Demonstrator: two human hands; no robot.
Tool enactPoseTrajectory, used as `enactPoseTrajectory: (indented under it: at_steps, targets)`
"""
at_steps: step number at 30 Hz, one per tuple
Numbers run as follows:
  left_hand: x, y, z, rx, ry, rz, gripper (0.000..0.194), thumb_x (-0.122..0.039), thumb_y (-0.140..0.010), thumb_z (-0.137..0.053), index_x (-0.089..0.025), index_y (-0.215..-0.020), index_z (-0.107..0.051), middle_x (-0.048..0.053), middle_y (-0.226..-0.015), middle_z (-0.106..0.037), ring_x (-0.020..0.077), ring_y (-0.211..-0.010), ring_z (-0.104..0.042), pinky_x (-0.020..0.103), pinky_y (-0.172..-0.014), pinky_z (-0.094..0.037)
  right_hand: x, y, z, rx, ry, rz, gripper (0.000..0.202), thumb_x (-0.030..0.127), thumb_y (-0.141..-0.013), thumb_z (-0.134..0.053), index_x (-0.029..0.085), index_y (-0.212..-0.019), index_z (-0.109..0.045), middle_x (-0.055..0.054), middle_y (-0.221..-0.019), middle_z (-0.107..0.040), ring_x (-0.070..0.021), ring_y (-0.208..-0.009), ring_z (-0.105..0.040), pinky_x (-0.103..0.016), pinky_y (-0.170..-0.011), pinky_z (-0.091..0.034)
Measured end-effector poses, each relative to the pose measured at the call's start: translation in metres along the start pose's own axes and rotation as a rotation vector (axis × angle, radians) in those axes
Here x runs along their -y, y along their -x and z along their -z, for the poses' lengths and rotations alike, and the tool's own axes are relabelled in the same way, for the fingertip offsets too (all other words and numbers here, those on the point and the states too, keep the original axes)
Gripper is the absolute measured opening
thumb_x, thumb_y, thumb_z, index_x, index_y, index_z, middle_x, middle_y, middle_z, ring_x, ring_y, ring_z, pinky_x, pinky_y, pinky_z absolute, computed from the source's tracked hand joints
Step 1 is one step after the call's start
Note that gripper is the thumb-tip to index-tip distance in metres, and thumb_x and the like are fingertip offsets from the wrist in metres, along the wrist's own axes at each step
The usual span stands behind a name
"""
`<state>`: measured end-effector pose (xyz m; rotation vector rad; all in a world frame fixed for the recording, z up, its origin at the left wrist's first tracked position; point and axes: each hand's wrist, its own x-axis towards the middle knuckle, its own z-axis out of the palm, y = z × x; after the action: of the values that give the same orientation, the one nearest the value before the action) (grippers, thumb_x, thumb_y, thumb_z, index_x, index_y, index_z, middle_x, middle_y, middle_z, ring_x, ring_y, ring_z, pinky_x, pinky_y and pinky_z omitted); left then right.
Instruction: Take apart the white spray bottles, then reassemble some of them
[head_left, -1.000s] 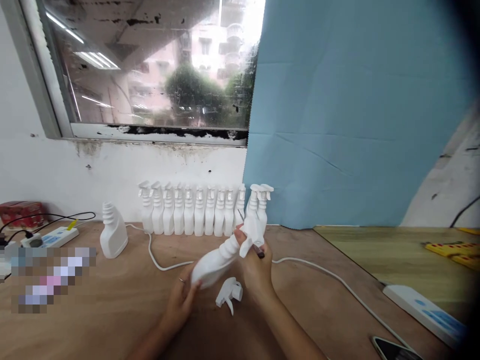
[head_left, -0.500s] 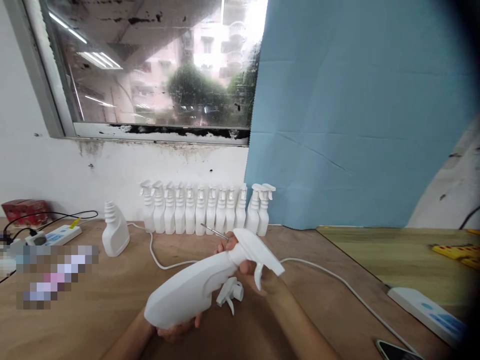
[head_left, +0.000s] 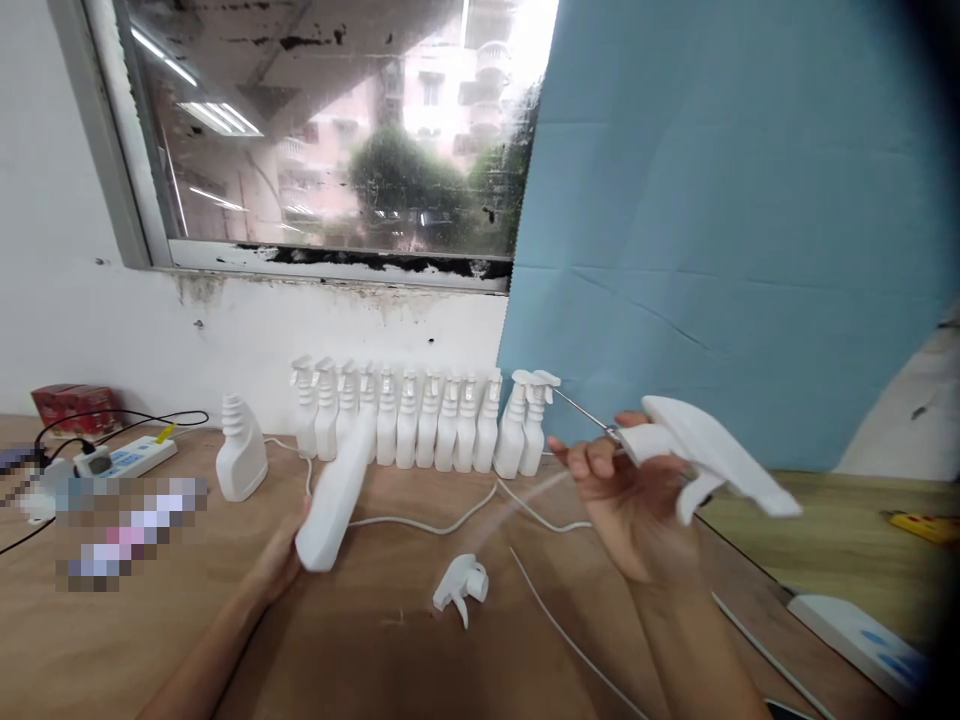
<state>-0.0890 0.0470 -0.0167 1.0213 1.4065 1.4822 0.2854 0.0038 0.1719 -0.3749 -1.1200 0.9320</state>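
Note:
My left hand (head_left: 279, 562) is closed round the lower part of a white spray bottle (head_left: 336, 505) without a top, tilted above the table. Off to the right, my right hand (head_left: 626, 505) grips a white trigger sprayer head (head_left: 697, 440), its trigger hanging down. A thin metal rod (head_left: 583, 410) also sticks out from those fingers; its other end is hidden. Below the hand shows a blurred pale streak (head_left: 521, 505), perhaps the dip tube. Another white trigger head (head_left: 459, 588) lies on the table between my hands.
Several white spray bottles (head_left: 427, 430) with heads stand in a row by the wall. One headless bottle (head_left: 241, 455) stands left of them. White cable (head_left: 427, 525) crosses the table (head_left: 360, 650). Power strips lie left (head_left: 139, 458) and right (head_left: 855, 635). A red box (head_left: 77, 408) sits far left.
The trigger head has come off the bottle. My right hand has carried it up and right; my left hand has moved the bottle left and tipped it more upright.

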Motion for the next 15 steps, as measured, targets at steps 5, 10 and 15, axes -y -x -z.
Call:
enactPoseTrajectory:
  at_steps: [5, 10, 15]
  targets:
    - [-0.013, -0.014, 0.024, -0.246, -0.015, -0.172, 0.073, -0.059, -0.059, -0.073, -0.020, -0.116, -0.048, 0.008, -0.101, -0.067, 0.0233, -0.087, -0.065, 0.032, -0.071, -0.053, 0.003, -0.006, 0.003, -0.023, -0.010, -0.170, 0.028, 0.049, -0.075, -0.074, 0.029, -0.092, -0.066, 0.003, -0.066, -0.044, -0.0110, -0.055, -0.039, -0.027, -0.052, -0.039]
    - [-0.017, -0.012, 0.054, -0.580, -0.536, -0.238, 0.063, -0.064, -0.066, -0.064, -0.015, -0.105, -0.053, 0.005, -0.078, -0.062, 0.0255, -0.068, -0.061, 0.037, -0.065, -0.050, -0.010, -0.005, 0.000, 0.040, -0.016, -0.335, 0.028, 0.043, -0.076, -0.072, 0.025, -0.095, -0.062, 0.001, -0.072, -0.046, -0.0112, -0.059, -0.040, -0.024, -0.049, -0.034]
    - [-0.018, -0.015, 0.069, -0.641, -0.884, -0.252, 0.060, -0.064, -0.074, -0.052, -0.014, -0.108, -0.053, 0.011, -0.093, -0.061, 0.0318, -0.085, -0.062, 0.042, -0.075, -0.050, -0.023, -0.003, 0.001, 0.000, 0.171, -0.448, 0.042, 0.050, -0.069, -0.077, 0.019, -0.092, -0.060, 0.008, -0.056, -0.032, -0.0053, -0.046, -0.022, -0.018, -0.041, -0.013]
